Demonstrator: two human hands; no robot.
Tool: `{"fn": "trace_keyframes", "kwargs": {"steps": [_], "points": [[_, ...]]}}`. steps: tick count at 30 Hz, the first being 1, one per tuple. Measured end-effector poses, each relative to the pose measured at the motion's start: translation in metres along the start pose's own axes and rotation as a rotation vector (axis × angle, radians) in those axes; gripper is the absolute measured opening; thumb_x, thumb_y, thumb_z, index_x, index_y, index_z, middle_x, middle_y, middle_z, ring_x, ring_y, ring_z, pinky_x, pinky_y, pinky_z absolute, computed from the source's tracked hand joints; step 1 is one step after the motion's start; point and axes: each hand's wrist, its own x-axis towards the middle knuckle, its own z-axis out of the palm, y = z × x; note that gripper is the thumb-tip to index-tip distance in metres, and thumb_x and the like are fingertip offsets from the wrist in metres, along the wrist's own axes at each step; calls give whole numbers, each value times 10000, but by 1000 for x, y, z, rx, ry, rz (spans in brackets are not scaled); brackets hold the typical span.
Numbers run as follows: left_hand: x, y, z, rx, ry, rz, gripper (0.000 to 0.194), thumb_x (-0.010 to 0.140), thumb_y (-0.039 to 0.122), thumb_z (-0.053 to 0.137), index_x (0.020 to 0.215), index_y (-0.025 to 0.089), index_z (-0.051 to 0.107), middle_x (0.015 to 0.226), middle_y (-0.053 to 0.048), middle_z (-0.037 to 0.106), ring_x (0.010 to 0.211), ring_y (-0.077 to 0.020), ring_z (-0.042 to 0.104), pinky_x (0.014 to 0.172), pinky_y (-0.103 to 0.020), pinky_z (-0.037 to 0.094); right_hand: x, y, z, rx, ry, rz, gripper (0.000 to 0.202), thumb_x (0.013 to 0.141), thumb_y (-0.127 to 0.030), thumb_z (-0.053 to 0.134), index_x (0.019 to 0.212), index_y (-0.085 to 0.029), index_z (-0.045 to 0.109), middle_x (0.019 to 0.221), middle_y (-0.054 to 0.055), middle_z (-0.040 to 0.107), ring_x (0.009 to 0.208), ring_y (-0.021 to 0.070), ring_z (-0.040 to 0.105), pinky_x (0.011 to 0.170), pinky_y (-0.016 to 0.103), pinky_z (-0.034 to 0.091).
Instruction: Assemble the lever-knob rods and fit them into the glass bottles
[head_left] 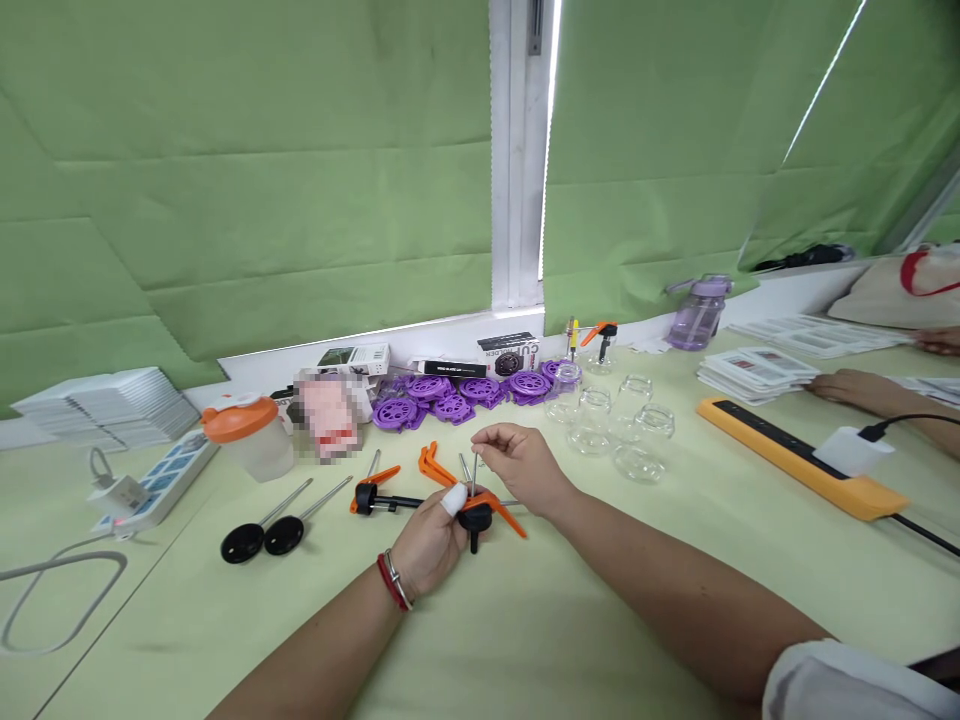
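Observation:
My left hand (433,540), with a white wrap on the thumb, holds a black and orange part (475,516) low over the table. My right hand (517,462) pinches the top of a thin metal rod (474,472) that stands up from that part. Just left of them lies another orange and black piece (366,497) with a black shaft. Behind my left hand is an orange bracket (431,462). Two metal rods with round black ends (243,542) rest on the table at the left.
Purple wheel-like parts (454,405) and boxes (510,350) line the wall. Glass jars (596,405) stand right of them. An orange-lidded cup (259,445) and a white power strip (169,480) are left. An orange power strip (787,460) and another person's hand (840,385) are right.

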Motion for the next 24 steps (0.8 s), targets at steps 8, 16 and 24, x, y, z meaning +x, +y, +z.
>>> {"fn": "trace_keyframes", "kwargs": {"steps": [8, 16, 24], "points": [[-1, 1, 0, -4, -29, 1, 289, 782, 369, 622, 880, 100, 665, 765, -73, 619, 693, -163, 540, 669, -308, 422, -7, 7, 9, 26, -19, 62, 134, 720, -261, 587, 794, -162, 638, 716, 4, 618, 652, 123, 564, 606, 267, 483], [-1, 1, -2, -24, -70, -11, 275, 817, 344, 585, 904, 99, 674, 809, -83, 626, 735, -167, 545, 709, -310, 427, -6, 4, 8, 27, 23, 47, 160, 708, -295, 609, 793, -161, 632, 666, -10, 586, 619, 118, 541, 595, 269, 485], [1, 1, -3, -47, -48, 5, 256, 805, 327, 606, 895, 96, 670, 798, -77, 623, 729, -164, 546, 698, -310, 435, -10, 12, 10, 74, -53, 96, 149, 711, -271, 601, 807, -161, 626, 745, 9, 606, 676, 133, 588, 614, 274, 536]]}}
